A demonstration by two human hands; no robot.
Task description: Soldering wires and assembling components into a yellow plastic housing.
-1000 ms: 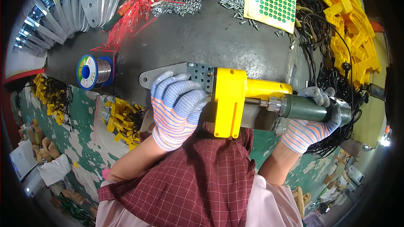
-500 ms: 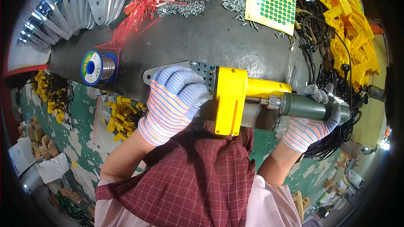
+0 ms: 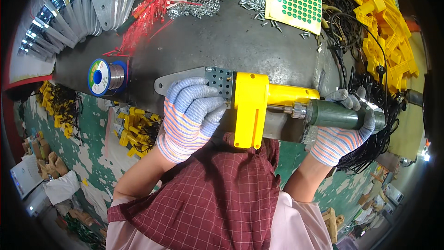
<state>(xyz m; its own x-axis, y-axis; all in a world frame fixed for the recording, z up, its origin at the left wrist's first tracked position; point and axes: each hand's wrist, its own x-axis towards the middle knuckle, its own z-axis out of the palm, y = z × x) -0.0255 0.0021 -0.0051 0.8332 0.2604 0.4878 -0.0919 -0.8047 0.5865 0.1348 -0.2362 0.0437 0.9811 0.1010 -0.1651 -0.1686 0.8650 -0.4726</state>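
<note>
Left hand clenched over the perforated metal plate, pinning the yellow tool body against the desk edge so it cannot turn. Right hand grasps the green powered screwdriver, bit lined up into the yellow housing. Solder spool lies nearby to the left.

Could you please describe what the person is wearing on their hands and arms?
Both the left hand and the right hand wear knitted work gloves, pale blue-grey with pink and orange stripes running toward the cuffs. The forearms are bare below short pale pink sleeves, and a dark red checked apron covers the front.
</note>
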